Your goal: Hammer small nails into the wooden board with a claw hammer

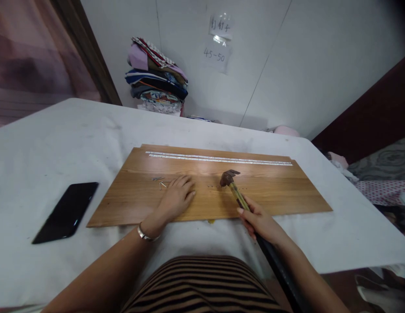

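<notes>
A wooden board (202,204) lies flat in front of me, with two pale measuring strips (218,159) along its far side. My left hand (178,194) rests palm down on the board's left half, fingers stretched out and holding nothing. Beside its fingertips are several loose nails (162,185). In my right hand (259,219), closed round the handle, is a claw hammer (236,193). Its rusty head hangs over the middle of the board, near a row of small dark marks; whether these are holes or nail heads I cannot tell.
The board lies on a table with a white cloth (117,126). A black phone-like slab (67,212) sits to the left. Folded clothes (158,78) are stacked at the back against the wall, where paper notes (217,54) hang. Patterned fabric (381,191) is beyond the right edge.
</notes>
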`<state>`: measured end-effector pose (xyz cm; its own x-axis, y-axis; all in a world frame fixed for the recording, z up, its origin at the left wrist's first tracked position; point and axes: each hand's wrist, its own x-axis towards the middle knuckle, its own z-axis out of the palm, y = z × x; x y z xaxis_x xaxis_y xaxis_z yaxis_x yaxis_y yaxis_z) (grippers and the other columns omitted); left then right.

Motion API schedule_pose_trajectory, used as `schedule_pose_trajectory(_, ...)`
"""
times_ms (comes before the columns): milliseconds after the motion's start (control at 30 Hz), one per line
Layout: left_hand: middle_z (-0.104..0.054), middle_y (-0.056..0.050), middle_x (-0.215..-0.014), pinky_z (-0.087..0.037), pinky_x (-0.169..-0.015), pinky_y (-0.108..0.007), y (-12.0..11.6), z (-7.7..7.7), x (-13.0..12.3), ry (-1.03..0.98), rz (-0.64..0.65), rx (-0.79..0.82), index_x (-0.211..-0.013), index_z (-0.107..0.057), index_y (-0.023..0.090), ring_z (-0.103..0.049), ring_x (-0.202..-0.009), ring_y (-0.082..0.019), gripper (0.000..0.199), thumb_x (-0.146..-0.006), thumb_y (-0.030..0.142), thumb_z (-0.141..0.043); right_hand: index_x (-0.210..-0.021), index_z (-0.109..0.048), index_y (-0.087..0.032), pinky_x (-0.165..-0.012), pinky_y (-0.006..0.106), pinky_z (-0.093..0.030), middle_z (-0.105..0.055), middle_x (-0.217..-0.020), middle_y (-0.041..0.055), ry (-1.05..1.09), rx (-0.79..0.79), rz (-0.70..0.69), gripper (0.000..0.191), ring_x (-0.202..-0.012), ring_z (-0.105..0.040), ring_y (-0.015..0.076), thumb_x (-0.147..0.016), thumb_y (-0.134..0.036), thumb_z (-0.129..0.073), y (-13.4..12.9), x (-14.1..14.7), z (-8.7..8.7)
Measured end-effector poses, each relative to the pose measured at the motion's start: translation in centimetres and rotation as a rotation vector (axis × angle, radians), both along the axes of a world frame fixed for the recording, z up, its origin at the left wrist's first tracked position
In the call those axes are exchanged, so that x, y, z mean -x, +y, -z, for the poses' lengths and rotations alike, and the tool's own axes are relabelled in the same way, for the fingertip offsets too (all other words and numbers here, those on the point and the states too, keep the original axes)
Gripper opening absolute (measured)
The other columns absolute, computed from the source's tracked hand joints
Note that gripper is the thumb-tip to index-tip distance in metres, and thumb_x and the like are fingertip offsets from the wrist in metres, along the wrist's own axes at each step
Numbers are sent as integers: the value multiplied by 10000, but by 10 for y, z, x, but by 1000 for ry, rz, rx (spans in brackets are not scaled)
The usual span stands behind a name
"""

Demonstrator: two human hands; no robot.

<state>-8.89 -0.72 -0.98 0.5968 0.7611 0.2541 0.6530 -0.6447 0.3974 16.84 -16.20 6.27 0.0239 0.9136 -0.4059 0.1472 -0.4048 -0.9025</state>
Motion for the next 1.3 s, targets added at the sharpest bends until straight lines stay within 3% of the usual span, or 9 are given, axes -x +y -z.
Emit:
schedule_pose_trajectory(400, -609, -148, -1399, -387, -1169, -551, -1, -2, 1, 12, 1, 6, -1205, -663, 187, -508, -1353, -323, 351, -952, 347, -481, -1509, -387, -182, -328, 187, -348, -388, -513, -122, 9, -11, 5, 732, -360, -332, 77, -876, -478, -606, 0, -2, 1)
schedule_pose_trajectory(700, -602, -172, -1401, -379, -1180, -525, 0, -2, 1, 49, 4, -3, -1220, -662, 139, -507, -1351, -328, 370, -959, 334, -486, -1548, -325, -174, -330, 191, -337, -355, -482, -137, 11, 6, 1, 781, -350, -306, 82, -877, -463, -602, 1, 0, 1)
schedule_pose_trajectory(933, -617, -134, -1392, -397, -1168, -541, 1, 2, 2, 15, -4, -30, -1207, -668, 188, -522, -1339, -315, 340, -949, 331, -499, -1552, -325, -170, -329, 183, -336, -364, -468, -134, 19, -6, 6, 773, -352, -306, 80, -889, -461, -596, 1, -2, 5)
schedule_pose_trajectory(1300, -611, -158, -1400, -408, -1155, -544, 2, 7, 2, 44, 0, -45, -1209, -672, 152, -521, -1342, -330, 353, -971, 337, -487, -1549, -327, -174, -329, 187, -337, -353, -478, -135, 27, -12, 11, 781, -356, -303, 79, -876, -456, -604, 1, -1, 4)
